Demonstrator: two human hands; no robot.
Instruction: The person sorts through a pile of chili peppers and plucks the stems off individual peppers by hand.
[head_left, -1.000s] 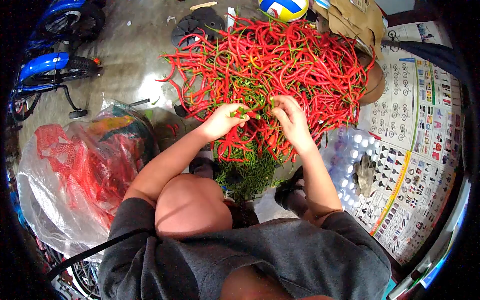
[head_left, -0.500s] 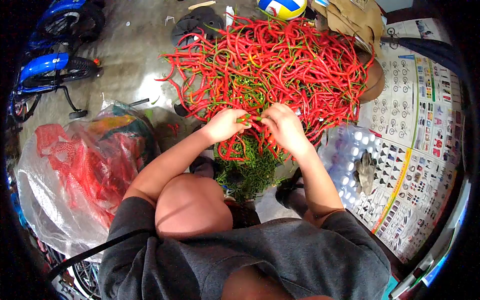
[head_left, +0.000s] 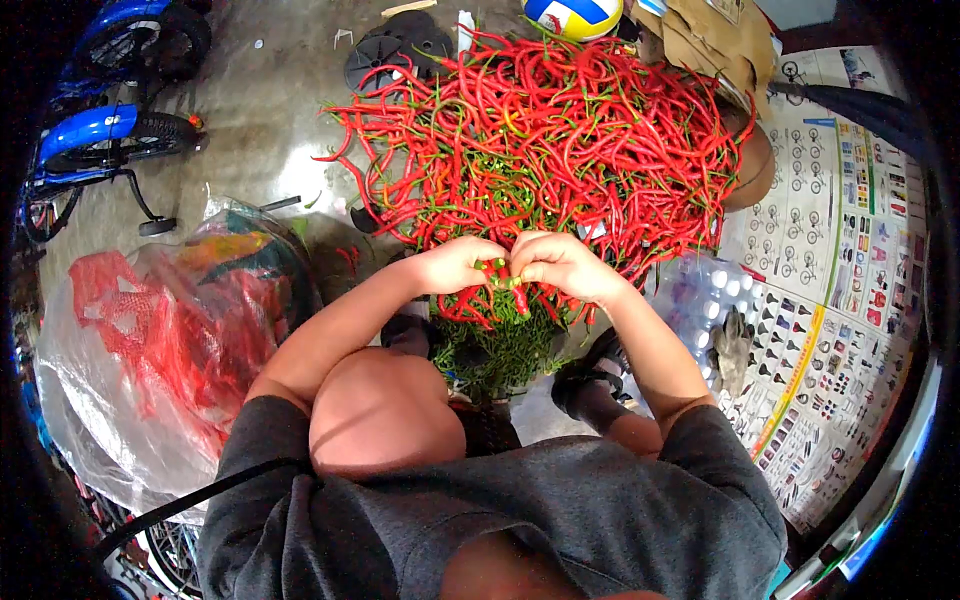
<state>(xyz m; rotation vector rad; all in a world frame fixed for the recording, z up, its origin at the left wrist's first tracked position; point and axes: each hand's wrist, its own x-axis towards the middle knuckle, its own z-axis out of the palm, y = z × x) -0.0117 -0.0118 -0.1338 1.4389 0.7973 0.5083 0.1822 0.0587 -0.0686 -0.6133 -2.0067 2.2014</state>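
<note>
Work in hand is incomplete; by the quantities visible, a large share of the red chillies remains unhandled.

The main pile of red chillies (head_left: 600, 130) spreads over the floor (head_left: 265, 120) ahead of the person, its bulk at the far centre and right. Green stalks show on many of them, so these are judged outstanding. Nearer the person, at the pile's near edge, lies a heap of thin green stalks (head_left: 500, 350). It is judged to be the finished portion, modest beside the red mass. Some red chillies overlap its far side, and the boundary between the two is not distinct. Whether stemless chillies are mixed into the main pile cannot be determined from this view.

Left hand (head_left: 462, 264): fingers closed on a small bunch of chillies (head_left: 501, 270), green ends exposed. The exact count cannot be told. Right hand (head_left: 560, 266): thumb and fingertips pinched together at the bunch, beside the left fingertips, apparently on a green end. Full separation of that stalk cannot be confirmed. Both hands are over the near edge of the pile.

Surroundings: clear plastic bag (head_left: 75, 370) at left; wrapped bottles (head_left: 700, 285) and a glove (head_left: 733, 352) at right, beside a printed sheet (head_left: 790, 235).
</note>
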